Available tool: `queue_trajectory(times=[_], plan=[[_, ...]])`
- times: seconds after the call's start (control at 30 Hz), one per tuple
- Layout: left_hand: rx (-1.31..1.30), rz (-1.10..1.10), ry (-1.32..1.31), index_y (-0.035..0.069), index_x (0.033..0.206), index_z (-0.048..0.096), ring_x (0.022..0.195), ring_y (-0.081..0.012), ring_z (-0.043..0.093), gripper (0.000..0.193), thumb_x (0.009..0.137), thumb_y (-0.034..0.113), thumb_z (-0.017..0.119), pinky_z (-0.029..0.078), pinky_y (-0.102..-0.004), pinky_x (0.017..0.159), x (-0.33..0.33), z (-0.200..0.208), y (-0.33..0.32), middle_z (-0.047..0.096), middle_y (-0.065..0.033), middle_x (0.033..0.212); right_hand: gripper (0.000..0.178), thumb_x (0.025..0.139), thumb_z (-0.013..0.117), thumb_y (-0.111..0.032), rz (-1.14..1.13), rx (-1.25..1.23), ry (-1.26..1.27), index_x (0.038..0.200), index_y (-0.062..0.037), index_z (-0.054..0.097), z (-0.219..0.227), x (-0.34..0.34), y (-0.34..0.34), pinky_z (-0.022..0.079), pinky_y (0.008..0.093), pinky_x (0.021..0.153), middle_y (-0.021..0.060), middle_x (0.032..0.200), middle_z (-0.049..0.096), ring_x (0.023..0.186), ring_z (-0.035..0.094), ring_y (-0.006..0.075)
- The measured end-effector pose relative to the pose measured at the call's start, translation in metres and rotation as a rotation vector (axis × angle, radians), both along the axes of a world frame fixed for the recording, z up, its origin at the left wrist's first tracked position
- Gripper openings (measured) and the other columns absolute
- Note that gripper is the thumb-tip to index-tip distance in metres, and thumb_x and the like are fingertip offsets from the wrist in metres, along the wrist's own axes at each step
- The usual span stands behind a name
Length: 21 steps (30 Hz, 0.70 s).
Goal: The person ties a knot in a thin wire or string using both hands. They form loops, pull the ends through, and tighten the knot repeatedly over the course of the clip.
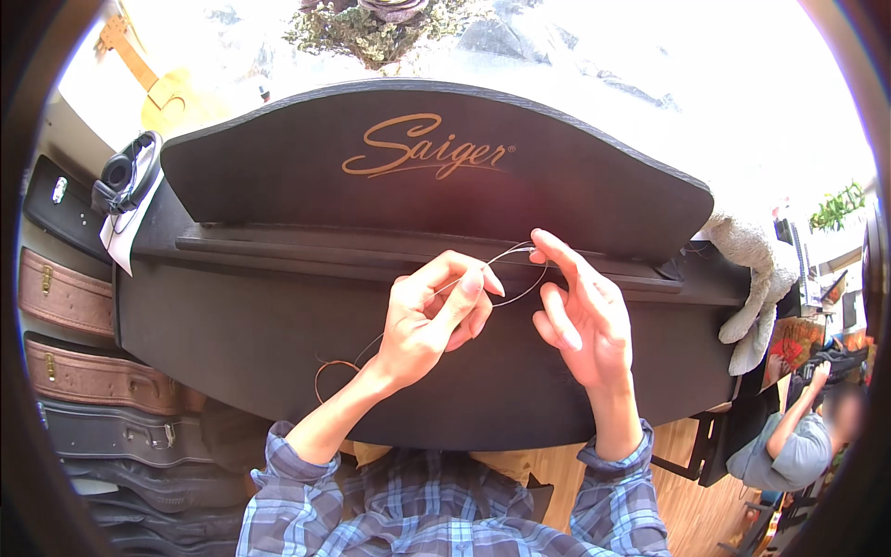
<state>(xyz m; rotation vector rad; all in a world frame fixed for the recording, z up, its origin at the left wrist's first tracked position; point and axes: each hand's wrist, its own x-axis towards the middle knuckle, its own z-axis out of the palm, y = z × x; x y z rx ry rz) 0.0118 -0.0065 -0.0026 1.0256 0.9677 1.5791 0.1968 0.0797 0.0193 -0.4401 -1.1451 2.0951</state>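
A thin, pale metallic string (520, 299) makes a loose loop between my two hands, in front of the dark panel. My left hand (436, 311) is closed, with its thumb and index finger pinching the string. Close by on the right, my right hand (589, 316) has its upper fingertips at the far end of the loop, where they seem to grip it. Its lower fingers are loosely curled and apart from the string. A copper-coloured stretch of string (320, 376) curves past my left wrist, over the black tabletop (241, 320).
The black panel (278, 176) rises behind a long ledge (390, 255). Headphones (119, 174) rest at the left and grey plush (756, 269) at the right. Instrument cases (111, 432) stack on the left. Another person (789, 446) sits at the far right.
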Motion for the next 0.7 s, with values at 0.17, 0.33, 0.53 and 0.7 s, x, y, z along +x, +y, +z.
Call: queue_trajectory(times=[0.17,0.33,0.53,0.7], plan=[[0.043,0.074,0.203,0.002,0.095,0.064,0.048,-0.0018,0.044,0.023,0.105,0.020,0.054,0.030,-0.0212,0.046,-0.004,-0.002,-0.002,0.057,0.0003,0.059,0.044,0.109,0.040,-0.029,0.067,0.163,-0.263,0.138,0.0000,0.055,0.002,-0.001,-0.001,0.040,0.0209,0.053,0.0097,0.125,0.055,0.057,0.051,0.0067],[0.071,0.219,0.398,0.000,0.092,0.062,0.048,-0.0027,0.044,0.021,0.103,0.017,0.058,0.032,-0.0230,0.046,0.000,-0.005,0.000,0.055,0.0003,0.056,0.038,0.109,0.038,-0.022,0.173,0.431,-0.405,0.132,0.0008,0.058,0.005,-0.002,-0.007,0.043,0.0215,0.054,0.0091,0.116,0.057,0.058,0.055,0.0068],[0.114,0.233,0.545,0.002,0.091,0.057,0.047,-0.0031,0.042,0.019,0.101,0.018,0.062,0.031,-0.0241,0.045,0.002,-0.006,0.000,0.052,0.0007,0.052,0.036,0.107,0.043,-0.014,0.059,0.737,-0.600,0.138,0.0002,0.054,0.008,-0.009,-0.014,0.048,0.0258,0.057,0.0107,0.110,0.056,0.055,0.054,0.0071],[0.141,0.176,0.588,0.003,0.092,0.055,0.047,-0.0033,0.039,0.019,0.101,0.018,0.063,0.030,-0.0241,0.045,0.002,-0.008,-0.001,0.049,0.0021,0.052,0.040,0.106,0.046,-0.011,-0.145,0.842,-0.677,0.144,-0.0032,0.049,0.003,-0.012,-0.013,0.048,0.0254,0.054,0.0094,0.107,0.055,0.053,0.052,0.0077]])
